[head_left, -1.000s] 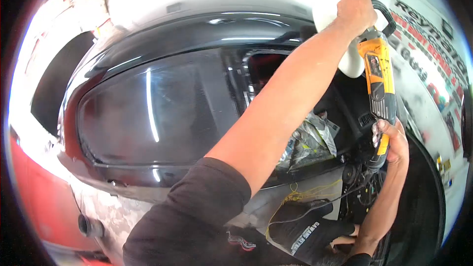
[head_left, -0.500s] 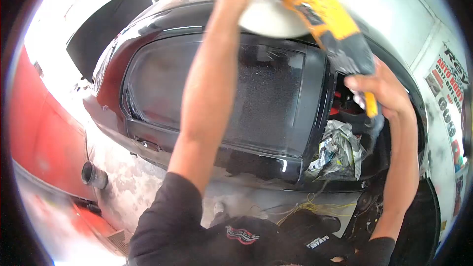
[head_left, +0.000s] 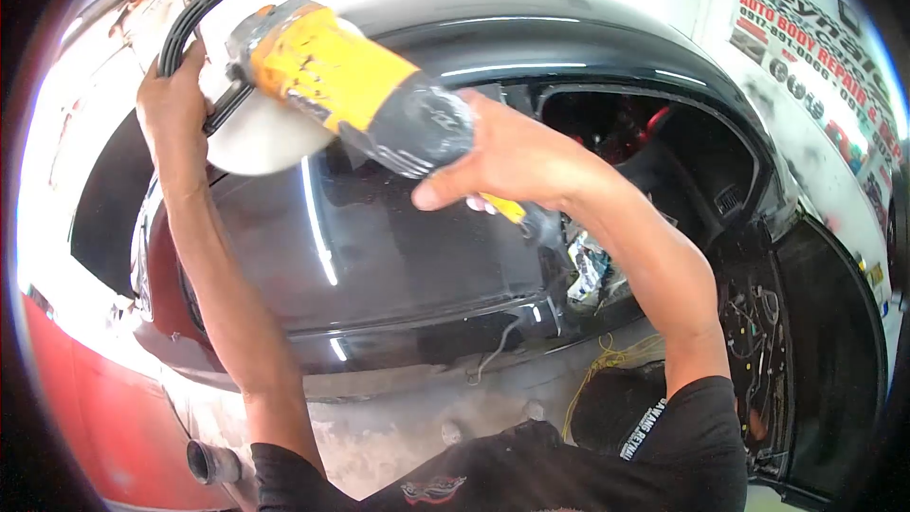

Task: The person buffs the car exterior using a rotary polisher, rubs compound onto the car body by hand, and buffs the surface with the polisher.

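Note:
A worn yellow-and-black car polisher (head_left: 332, 66) is held across the upper left, over the roof edge and side of a black car (head_left: 559, 43). My left hand (head_left: 173, 102) is wrapped round its black loop handle (head_left: 194, 14). My right hand (head_left: 507, 152) grips the rear of the tool's body, thumb on the near side. Under the tool's head shows a round white polishing pad (head_left: 270, 137); I cannot tell if it touches the paint. Below it lies the car's dark side window (head_left: 427, 256), with streaks of reflected light.
Crumpled plastic or paper (head_left: 590, 270) lies in the car's open window area. An open door (head_left: 829, 322) stands at the right. Yellow wires (head_left: 607, 360) hang near my body. A dark cylinder (head_left: 213, 462) and red panels (head_left: 85, 398) are at lower left; a wall sign (head_left: 806, 47) is upper right.
The polisher has swung leftward with both hands, from upper centre to upper left. Its loop handle and my left hand have come into full view. The camera view has shifted too.

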